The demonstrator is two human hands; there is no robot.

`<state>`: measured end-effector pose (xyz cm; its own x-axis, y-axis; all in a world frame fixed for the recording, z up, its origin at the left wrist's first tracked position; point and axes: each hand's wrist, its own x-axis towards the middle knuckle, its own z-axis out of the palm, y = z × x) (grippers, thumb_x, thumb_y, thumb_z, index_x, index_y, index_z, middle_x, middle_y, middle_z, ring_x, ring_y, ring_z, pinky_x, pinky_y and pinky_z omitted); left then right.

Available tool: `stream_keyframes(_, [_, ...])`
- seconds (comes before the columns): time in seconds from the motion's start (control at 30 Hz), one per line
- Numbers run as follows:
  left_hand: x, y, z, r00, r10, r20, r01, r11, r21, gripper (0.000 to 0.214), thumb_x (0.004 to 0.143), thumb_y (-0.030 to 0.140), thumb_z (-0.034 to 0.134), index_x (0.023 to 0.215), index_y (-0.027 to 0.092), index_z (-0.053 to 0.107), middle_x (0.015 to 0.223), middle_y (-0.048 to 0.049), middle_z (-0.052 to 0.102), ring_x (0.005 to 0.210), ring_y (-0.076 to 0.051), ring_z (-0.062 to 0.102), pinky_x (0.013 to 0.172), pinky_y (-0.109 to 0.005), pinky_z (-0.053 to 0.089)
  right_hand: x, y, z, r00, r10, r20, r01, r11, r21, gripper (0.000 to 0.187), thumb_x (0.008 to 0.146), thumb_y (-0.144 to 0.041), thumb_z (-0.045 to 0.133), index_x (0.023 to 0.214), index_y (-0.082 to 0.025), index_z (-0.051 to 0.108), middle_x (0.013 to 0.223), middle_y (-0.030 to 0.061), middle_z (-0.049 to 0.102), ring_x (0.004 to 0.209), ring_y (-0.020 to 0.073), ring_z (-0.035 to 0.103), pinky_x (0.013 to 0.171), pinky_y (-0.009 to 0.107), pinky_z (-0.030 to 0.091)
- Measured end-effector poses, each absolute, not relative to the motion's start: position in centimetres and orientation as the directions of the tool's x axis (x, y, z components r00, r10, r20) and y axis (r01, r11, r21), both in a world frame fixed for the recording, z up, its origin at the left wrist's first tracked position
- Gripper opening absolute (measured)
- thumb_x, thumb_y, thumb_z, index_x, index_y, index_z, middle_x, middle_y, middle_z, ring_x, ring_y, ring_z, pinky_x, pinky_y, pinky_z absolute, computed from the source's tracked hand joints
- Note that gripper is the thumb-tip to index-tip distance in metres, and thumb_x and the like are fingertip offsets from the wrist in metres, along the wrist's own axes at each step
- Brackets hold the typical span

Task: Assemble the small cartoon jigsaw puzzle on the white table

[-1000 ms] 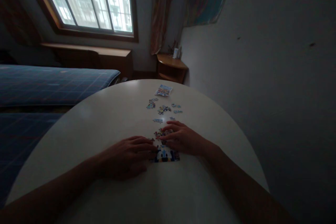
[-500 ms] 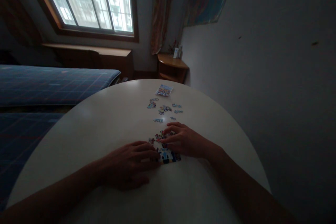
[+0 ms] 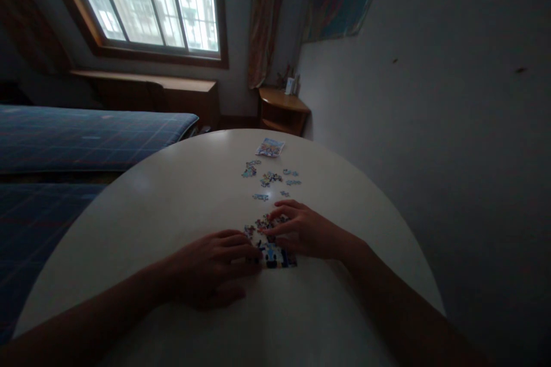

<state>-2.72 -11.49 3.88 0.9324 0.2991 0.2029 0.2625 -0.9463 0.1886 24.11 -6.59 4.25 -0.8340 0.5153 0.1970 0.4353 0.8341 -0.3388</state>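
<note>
A partly joined jigsaw puzzle [image 3: 275, 255] with blue and white parts lies on a round white table [image 3: 185, 195]. My left hand [image 3: 210, 266] lies flat on the table, fingers stretched out, its fingertips touching the puzzle's left edge. My right hand [image 3: 303, 232] rests on the puzzle's upper right part, fingers bent and pressing down on the pieces. Several loose puzzle pieces [image 3: 269, 179] are scattered farther out on the table. A small printed picture card [image 3: 270, 147] lies near the far edge.
A bed with a blue checked cover [image 3: 86, 132] stands to the left of the table. A grey wall runs along the right. A small wooden corner shelf [image 3: 282, 109] and a barred window [image 3: 150, 0] are at the back.
Both hands have slid a little toward me with the joined puzzle, and the left fingertips now sit closer to its lower left edge. Little else differs.
</note>
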Motion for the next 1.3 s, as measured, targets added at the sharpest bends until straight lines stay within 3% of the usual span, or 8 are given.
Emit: stream_keyframes(1.3, [-2.69, -11.81, 3.79, 0.928, 0.312, 0.206, 0.282, -0.945, 0.164, 0.036, 0.088, 0.029, 0.056, 0.123, 0.021, 0.055, 0.130, -0.0080, 0.061, 0.109, -0.026, 0.059, 0.098, -0.041, 0.047, 23.96, -7.19, 4.95, -0.842, 0.514, 0.165, 0.442, 0.832, -0.336, 0.028, 0.086, -0.032, 0.068, 0.113, -0.032, 0.072, 0.116, 0.0039, 0.066, 0.128, 0.0248, 0.047, 0.108, 0.044, 0.037])
